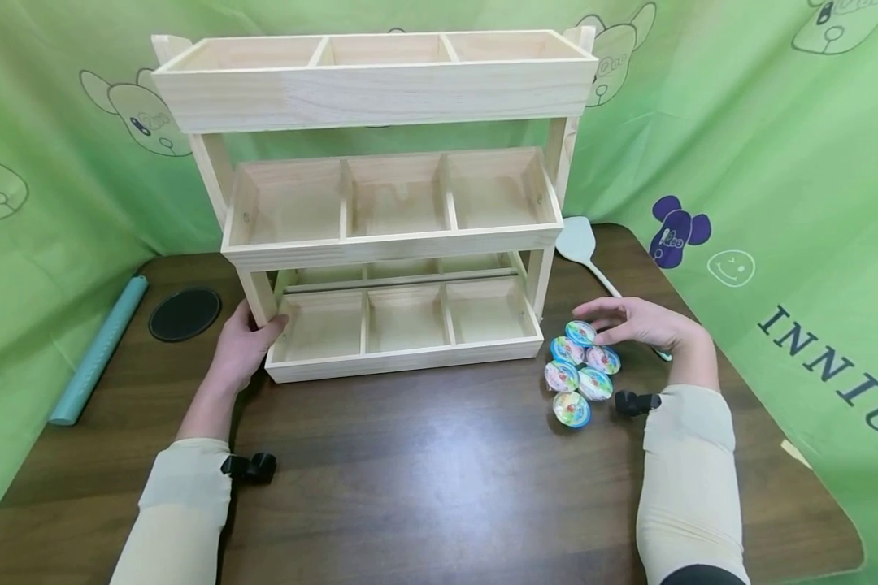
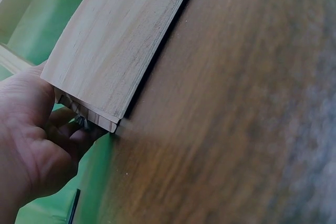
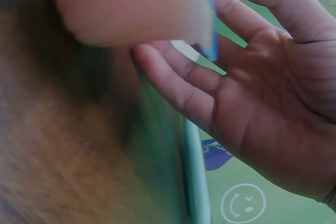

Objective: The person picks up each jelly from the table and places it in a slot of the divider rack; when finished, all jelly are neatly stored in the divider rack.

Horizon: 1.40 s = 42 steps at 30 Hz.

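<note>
A cup [image 1: 580,331] is pinched by the right hand [image 1: 632,322]; the rack [image 1: 388,97], at its ten o'clock, is gripped by the left hand [image 1: 240,351].

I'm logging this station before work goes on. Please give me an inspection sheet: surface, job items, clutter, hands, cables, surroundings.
Surface: dark brown wood-grain table, reflecting light near the front.
Job items: three-tiered wooden rack; six small cups with printed lids, clustered to its right.
Clutter: turquoise bar and black disc at left; pale spatula at right.
Hands: left hand grips the rack's lower left side; right hand is at the farthest cup, grip unclear.
Cables: nothing seen.
Surroundings: green printed curtain.
</note>
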Available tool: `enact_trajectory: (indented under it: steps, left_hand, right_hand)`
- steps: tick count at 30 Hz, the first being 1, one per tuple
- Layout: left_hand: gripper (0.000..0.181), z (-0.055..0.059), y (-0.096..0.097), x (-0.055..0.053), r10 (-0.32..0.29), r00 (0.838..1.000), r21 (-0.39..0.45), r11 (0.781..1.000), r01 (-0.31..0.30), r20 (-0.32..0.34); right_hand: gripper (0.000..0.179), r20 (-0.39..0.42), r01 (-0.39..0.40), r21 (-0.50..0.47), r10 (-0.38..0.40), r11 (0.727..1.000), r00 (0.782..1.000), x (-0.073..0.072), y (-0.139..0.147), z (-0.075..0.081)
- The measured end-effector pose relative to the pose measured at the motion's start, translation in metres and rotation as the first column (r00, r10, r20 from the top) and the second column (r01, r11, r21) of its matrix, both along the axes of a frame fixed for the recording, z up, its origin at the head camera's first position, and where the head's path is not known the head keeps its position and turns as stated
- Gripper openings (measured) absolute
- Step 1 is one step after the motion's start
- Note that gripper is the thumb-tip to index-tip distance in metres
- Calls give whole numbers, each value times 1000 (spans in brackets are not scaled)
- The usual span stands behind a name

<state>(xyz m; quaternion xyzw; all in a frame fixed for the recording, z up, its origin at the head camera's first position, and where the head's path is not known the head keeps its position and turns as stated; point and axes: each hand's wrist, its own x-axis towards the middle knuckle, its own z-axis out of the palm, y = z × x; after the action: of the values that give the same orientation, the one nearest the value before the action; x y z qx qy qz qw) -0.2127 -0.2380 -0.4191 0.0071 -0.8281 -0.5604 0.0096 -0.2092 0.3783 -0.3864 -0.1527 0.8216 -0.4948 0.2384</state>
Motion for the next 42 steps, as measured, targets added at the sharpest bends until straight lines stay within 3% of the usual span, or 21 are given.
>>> enact_trajectory:
  steps: [17,35,42]
  left_hand:
    - [71,-3,-3,2,1,999,-29,1000,1,49]
    - [72,-5,-2,1,-15,999,-31,999,16,46]
    - [71,-4,-3,0,-14,999,-29,999,15,39]
  right_hand:
    - [55,30,32,62,-34,998,999,-7,-7,-7]
    - [55,-80,126,137,-116,983,990,-8,-11,-8]
    - [58,-71,128,148,-119,981,990,-9,-11,-9]
